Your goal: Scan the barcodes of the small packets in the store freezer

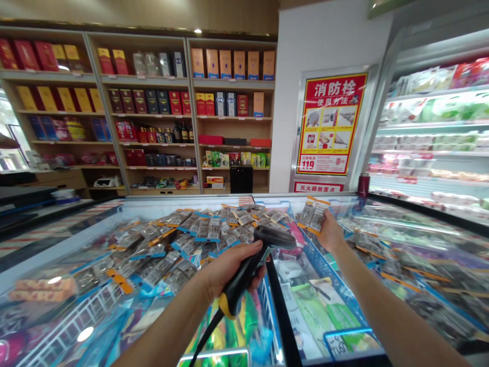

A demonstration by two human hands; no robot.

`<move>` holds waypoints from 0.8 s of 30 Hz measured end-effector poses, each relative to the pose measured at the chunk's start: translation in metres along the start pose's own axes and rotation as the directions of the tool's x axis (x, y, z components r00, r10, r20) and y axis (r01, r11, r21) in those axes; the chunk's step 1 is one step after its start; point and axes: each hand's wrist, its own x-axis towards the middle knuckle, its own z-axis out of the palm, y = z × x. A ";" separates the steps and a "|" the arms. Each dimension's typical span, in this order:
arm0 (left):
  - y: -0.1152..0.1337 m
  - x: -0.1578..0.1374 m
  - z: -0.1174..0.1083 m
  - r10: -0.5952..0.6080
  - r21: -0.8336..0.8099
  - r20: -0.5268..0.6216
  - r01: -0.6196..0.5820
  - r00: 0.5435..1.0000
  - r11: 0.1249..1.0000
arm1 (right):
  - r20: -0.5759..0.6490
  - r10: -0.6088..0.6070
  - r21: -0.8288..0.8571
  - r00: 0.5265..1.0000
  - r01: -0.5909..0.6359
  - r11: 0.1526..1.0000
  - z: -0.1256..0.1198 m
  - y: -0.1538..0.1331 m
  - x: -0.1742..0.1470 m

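My left hand [235,270] is wrapped round the grip of a black barcode scanner [244,275] with a yellow base. The scanner's head tilts to the right, and a black cable runs down from the grip. Farther right, my right hand [329,232] pinches the edge of a clear snack packet [313,215] with orange strips at top and bottom, raised above the freezer. Dark contents show through the plastic. Many similar packets [208,228], with blue or orange strips, lie heaped on the freezer top to the left of the scanner.
A glass-topped chest freezer [324,293] holds bagged goods, with a black rail [280,311] down its middle. More packets [424,270] lie on the right side. Behind stand shelves [153,114] of boxed goods, a red fire-hydrant sign [332,125] and a lit refrigerated case [435,125].
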 end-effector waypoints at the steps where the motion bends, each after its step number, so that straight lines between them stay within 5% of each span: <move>1: 0.000 0.000 0.000 0.006 0.003 -0.004 -0.006 1.000 1.000 | -0.004 0.005 0.010 1.000 -0.005 1.000 0.001 0.000 -0.001; 15: -0.001 0.003 -0.001 0.071 -0.024 -0.008 -0.071 0.997 0.997 | -0.086 -0.010 0.007 0.996 0.011 1.000 0.010 0.001 -0.010; 24: -0.001 0.001 0.003 0.050 -0.057 -0.012 -0.051 0.999 0.997 | 0.019 -0.056 -0.047 0.998 0.057 0.997 0.007 0.006 -0.010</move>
